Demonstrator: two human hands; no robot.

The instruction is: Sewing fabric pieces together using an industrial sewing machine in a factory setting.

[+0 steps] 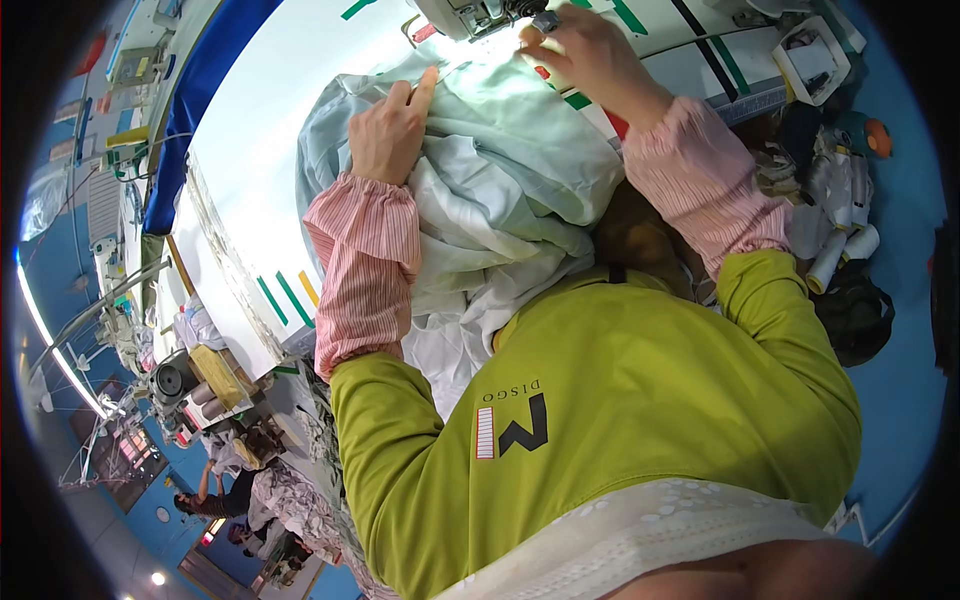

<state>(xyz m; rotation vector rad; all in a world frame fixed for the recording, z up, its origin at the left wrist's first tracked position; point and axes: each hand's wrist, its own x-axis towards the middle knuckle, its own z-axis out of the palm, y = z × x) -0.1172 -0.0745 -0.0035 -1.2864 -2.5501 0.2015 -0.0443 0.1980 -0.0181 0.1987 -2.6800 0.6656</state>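
A bundle of pale green and white cloth (500,190) lies heaped on the white sewing table (270,110) and over my lap. My left hand (390,130) presses flat on the cloth's left side, fingers pointing toward the sewing machine (470,15) at the top. My right hand (585,55) rests on the cloth right beside the machine's needle area, fingers curled and pinching the fabric edge. Both forearms wear pink striped sleeve covers over a lime green top.
A white tray (810,60) with small parts sits at the table's right end. Spools of white thread (835,240) lie to the right. A blue table edge (200,90) runs on the left. Other sewing stations and people (215,495) are at the lower left.
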